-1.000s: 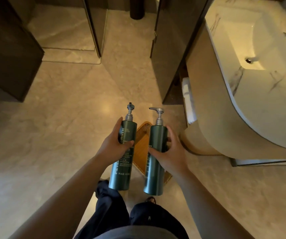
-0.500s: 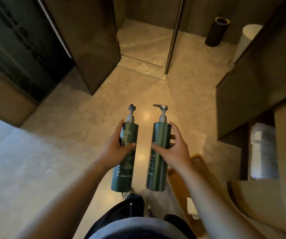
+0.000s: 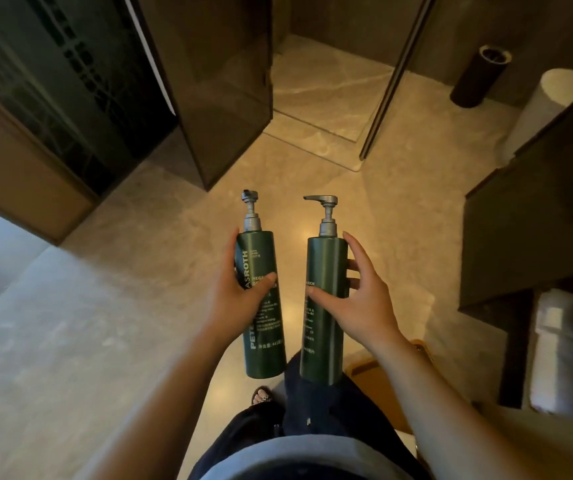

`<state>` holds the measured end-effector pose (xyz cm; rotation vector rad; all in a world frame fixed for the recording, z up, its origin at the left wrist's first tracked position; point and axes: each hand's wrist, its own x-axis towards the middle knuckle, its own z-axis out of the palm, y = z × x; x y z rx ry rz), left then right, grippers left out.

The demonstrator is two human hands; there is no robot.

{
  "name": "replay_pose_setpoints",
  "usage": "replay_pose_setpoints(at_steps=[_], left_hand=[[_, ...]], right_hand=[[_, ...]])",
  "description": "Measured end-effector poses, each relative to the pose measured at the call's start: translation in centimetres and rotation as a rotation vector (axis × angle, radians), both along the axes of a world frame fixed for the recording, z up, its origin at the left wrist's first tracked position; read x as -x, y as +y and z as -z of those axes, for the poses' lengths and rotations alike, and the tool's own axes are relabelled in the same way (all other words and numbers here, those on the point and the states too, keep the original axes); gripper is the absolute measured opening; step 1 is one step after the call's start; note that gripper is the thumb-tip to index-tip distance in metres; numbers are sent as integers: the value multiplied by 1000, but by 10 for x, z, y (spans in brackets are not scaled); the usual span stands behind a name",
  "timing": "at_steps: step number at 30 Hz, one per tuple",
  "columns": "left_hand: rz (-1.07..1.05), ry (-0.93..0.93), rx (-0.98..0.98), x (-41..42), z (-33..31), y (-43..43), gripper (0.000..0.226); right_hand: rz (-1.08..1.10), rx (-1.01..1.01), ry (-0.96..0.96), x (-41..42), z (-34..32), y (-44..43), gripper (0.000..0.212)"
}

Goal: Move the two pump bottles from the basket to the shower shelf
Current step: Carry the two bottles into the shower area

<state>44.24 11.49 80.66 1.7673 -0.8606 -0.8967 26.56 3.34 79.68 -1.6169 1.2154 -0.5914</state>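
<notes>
Two dark green pump bottles are up off the floor, held upright and side by side with a gap between them, in front of the person's body. The left pump bottle (image 3: 262, 306) shows white lettering down its side; the right pump bottle (image 3: 323, 306) has its spout pointing left. Both look like tall, rigid cylinders with a smooth finish, so I judge them stiff, probably fairly weighty if full, and liable to slip through a loose grasp. The mid-body is the sensible place to hold; the thin pump necks look like the weak point and should not carry the load.

The left hand (image 3: 235, 299) wraps its bottle at mid-height, thumb across the front label, closed firmly around it. The right hand (image 3: 357, 299) grips its bottle more lightly, thumb on the front and fingers spread round the far side. Both forearms reach forward, wrists roughly level.

Low at the right, behind the right forearm, a corner of the woven basket (image 3: 364, 370) shows on the stone floor. Ahead, past a dark glass panel (image 3: 222, 81), lies the shower floor (image 3: 323, 88); no shelf is visible.
</notes>
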Motion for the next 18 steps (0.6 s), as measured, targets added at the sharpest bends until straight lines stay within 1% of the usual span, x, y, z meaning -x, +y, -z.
replay_pose_setpoints(at_steps=[4,7,11,15,18], left_hand=[[157,17,0,2,-1,-57,87],[195,13,10,-2,-3,-108,87],[256,9,43,-8,-11,-199,87],[344,-3,77,-12,-25,-282,87],[330,-13,107,-21,-32,-329,88]], right_hand=[[58,42,25,6,-4,-44,93],[105,68,25,8,-9,-88,95],[165,110,4,10,-18,-161,93],[172,151,30,9,-36,-237,94],[153,195,29,1,-47,-287,93]])
